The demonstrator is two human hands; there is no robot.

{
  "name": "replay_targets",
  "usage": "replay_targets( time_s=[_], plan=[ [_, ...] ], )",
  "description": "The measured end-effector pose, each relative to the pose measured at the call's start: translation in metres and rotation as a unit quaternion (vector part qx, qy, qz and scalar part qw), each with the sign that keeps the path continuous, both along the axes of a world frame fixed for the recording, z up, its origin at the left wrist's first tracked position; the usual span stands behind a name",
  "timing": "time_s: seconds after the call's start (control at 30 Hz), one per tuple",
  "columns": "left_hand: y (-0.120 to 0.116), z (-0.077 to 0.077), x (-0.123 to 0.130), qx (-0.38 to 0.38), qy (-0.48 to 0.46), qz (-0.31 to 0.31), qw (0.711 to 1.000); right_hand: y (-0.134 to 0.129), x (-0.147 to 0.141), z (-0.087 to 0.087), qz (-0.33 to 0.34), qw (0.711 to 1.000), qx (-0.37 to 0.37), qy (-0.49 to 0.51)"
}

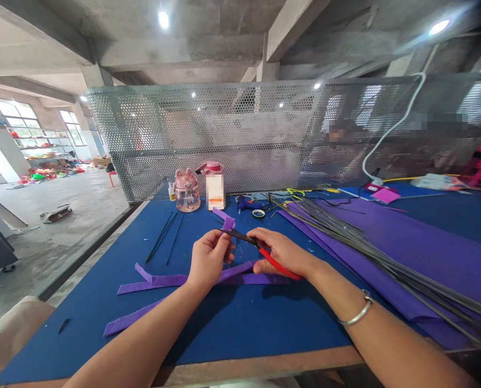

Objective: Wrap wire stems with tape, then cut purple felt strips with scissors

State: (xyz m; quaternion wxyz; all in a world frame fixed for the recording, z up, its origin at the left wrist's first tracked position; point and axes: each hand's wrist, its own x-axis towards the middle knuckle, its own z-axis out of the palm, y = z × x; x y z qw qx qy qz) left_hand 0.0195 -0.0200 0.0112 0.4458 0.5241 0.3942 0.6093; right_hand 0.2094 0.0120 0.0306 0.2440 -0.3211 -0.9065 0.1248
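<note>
Purple folded strip [228, 222] pinched by left fingers [223, 244], red-handled, dark-bladed scissors [267, 255] grasped by right fingers [268, 237], flat blue tabletop [244, 323]

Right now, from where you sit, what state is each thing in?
Left hand: closed, pinching a strip
Held purple strip: bent, at the scissor blades
Right hand: closed on the scissors
Scissors: gripped; blade opening unclear
Loose purple strips: lying down
Purple sheet: spread, partly under stems
Dark stems: bunched lengthwise
Pink eared bottle: upright, lid on
</note>
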Motion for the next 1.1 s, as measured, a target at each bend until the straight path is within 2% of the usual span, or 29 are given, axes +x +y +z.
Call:
replay_targets(
  time_s=[0.2, 0.57, 1.0, 1.1],
  plan=[
    [-0.0001, -0.0004, 0.0006, -0.008, 0.019, -0.004, 1.000, 0.0019, 0.0003, -0.0003, 0.007, 1.000, -0.007, 0.015],
    [-0.0012, 0.0011, 0.0009, -0.009, 0.018, -0.012, 1.000, -0.0002, 0.0001, 0.0000, 0.009, 0.996, -0.071, 0.054],
    [-0.0009, 0.0010, -0.0002, -0.057, 0.016, -0.020, 0.998, 0.0013, 0.0012, -0.0005, -0.009, 0.995, -0.084, 0.056],
    [-0.0002, 0.0000, -0.0006, -0.047, 0.015, -0.021, 0.999, 0.0008, 0.0015, 0.0006, -0.010, 0.995, -0.087, 0.054]
  ],
)
